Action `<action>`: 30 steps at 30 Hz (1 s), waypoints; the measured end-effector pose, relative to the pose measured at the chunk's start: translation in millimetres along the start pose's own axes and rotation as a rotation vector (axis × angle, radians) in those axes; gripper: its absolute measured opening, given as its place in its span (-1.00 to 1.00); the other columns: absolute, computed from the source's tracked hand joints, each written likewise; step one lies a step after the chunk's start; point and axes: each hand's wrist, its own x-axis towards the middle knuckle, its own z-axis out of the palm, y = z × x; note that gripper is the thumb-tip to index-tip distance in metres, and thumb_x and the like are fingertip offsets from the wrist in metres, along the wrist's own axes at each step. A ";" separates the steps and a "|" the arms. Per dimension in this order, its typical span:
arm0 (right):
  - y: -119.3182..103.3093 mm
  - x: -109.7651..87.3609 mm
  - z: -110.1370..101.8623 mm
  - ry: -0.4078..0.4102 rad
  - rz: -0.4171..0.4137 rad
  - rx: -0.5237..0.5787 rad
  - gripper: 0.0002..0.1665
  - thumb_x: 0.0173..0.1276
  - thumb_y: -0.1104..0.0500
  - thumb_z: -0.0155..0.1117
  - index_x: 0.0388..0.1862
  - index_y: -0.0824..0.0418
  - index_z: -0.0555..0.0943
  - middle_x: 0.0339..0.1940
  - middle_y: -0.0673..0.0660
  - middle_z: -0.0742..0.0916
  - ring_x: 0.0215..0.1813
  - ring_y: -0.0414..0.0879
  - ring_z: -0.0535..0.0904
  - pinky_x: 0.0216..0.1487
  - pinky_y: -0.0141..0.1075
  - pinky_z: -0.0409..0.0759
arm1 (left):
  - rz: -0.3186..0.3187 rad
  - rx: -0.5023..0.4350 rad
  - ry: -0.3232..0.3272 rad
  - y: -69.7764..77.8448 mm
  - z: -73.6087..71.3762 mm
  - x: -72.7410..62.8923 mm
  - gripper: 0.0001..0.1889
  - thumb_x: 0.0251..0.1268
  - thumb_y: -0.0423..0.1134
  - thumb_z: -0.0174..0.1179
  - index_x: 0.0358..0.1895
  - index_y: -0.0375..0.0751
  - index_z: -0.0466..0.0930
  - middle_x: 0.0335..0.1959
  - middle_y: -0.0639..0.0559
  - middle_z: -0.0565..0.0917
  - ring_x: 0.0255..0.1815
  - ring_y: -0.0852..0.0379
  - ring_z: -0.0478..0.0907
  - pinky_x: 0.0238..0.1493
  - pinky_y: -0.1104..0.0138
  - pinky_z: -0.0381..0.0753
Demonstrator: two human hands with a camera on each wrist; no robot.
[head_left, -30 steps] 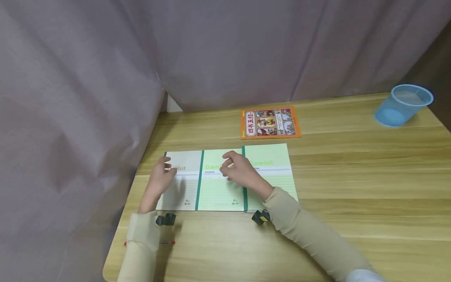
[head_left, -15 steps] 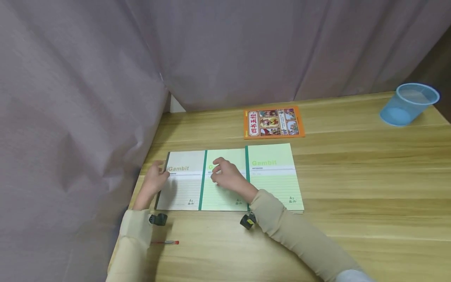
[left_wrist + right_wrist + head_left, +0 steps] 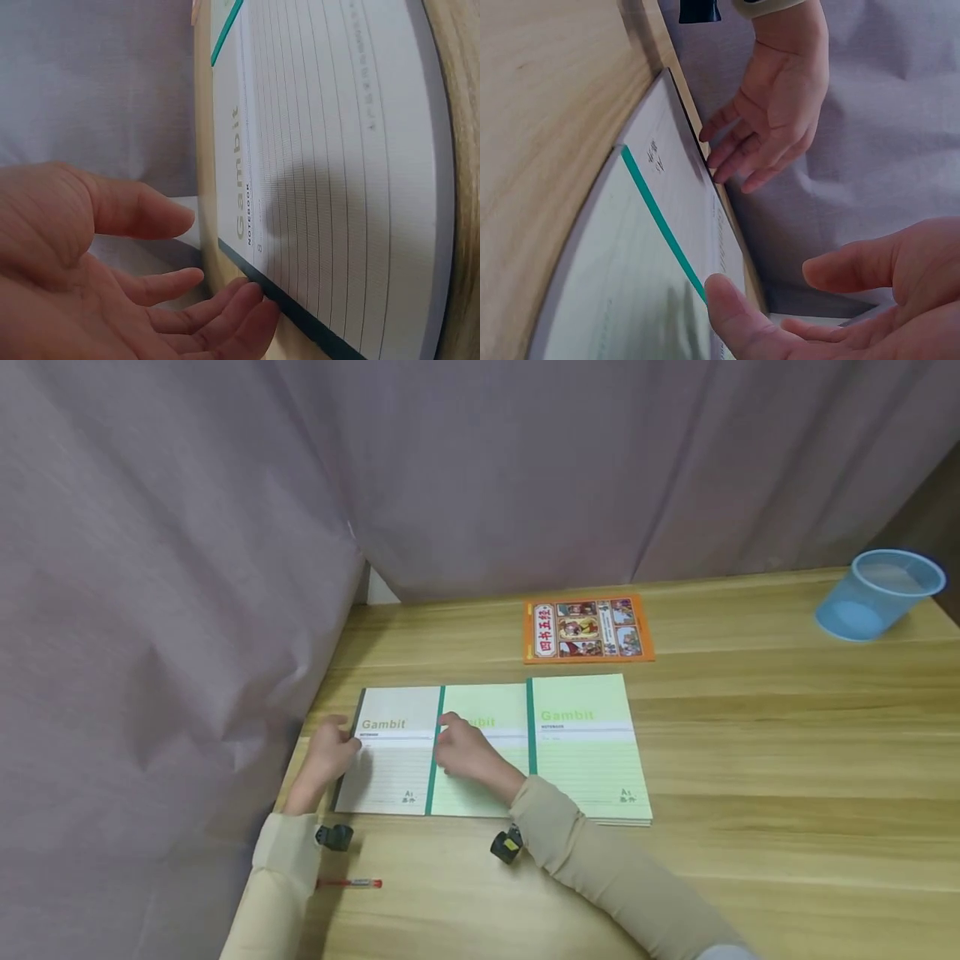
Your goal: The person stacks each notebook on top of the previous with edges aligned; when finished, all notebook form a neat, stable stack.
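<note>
Three notebooks lie side by side on the table: a white one point(image 3: 393, 777) with a dark spine, a pale green one point(image 3: 483, 802) with a green spine, and another pale green one point(image 3: 588, 768) at the right that has more layers beneath it. My left hand point(image 3: 330, 752) is at the white notebook's left edge; in the left wrist view its fingertips point(image 3: 259, 300) are right at the dark spine, thumb apart. Over the middle notebook, by its green spine, is my right hand point(image 3: 468, 753). Its thumb and fingers stand apart in the right wrist view, with nothing between them.
Behind the notebooks lies an orange picture book point(image 3: 588, 628). A blue mesh bin point(image 3: 877, 597) stands at the far right corner. Near my left sleeve is a red pen point(image 3: 352, 883). Grey curtain point(image 3: 187, 610) hangs along the left and back of the table.
My left hand has moved left, from over the white notebook to its spine edge. My right hand has moved left across the middle notebook to its green spine. The view has shifted slightly.
</note>
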 end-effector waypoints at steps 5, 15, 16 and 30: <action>2.3 1.2 6.3 -0.006 0.017 -0.044 -0.31 0.42 0.26 0.01 0.49 0.46 0.23 0.23 0.43 0.59 0.23 0.26 0.56 0.23 0.08 0.52 | -0.021 0.014 0.006 0.2 1.9 0.4 -0.38 0.26 -0.49 0.00 0.39 -0.71 0.15 0.11 -0.64 0.51 0.04 -0.35 0.57 0.00 -0.03 0.63; 1.8 4.1 12.0 -0.004 0.028 -0.049 -0.35 0.48 0.23 0.01 0.49 0.44 0.24 0.31 0.43 0.54 0.38 0.28 0.43 0.35 0.08 0.41 | -0.010 0.063 0.007 -4.1 2.6 5.0 -0.39 0.17 -0.51 0.00 0.32 -0.77 0.21 0.19 -0.66 0.45 0.25 -0.41 0.47 0.16 -0.08 0.55; 1.7 3.9 12.3 -0.005 0.028 -0.050 -0.35 0.48 0.24 0.01 0.49 0.45 0.24 0.32 0.44 0.54 0.38 0.28 0.43 0.35 0.08 0.41 | -0.009 0.073 0.014 -4.9 2.8 5.6 -0.43 0.14 -0.52 0.01 0.26 -0.76 0.28 0.11 -0.64 0.52 0.18 -0.38 0.50 0.11 -0.05 0.57; 0.9 1.9 12.5 -0.019 0.012 -0.065 -0.35 0.49 0.24 0.02 0.49 0.45 0.22 0.34 0.46 0.50 0.41 0.30 0.40 0.36 0.08 0.39 | -0.040 0.010 0.077 -11.1 5.1 14.0 -0.41 0.00 -0.57 -0.04 0.23 -0.69 0.40 0.06 -0.57 0.57 0.10 -0.34 0.54 0.03 -0.01 0.58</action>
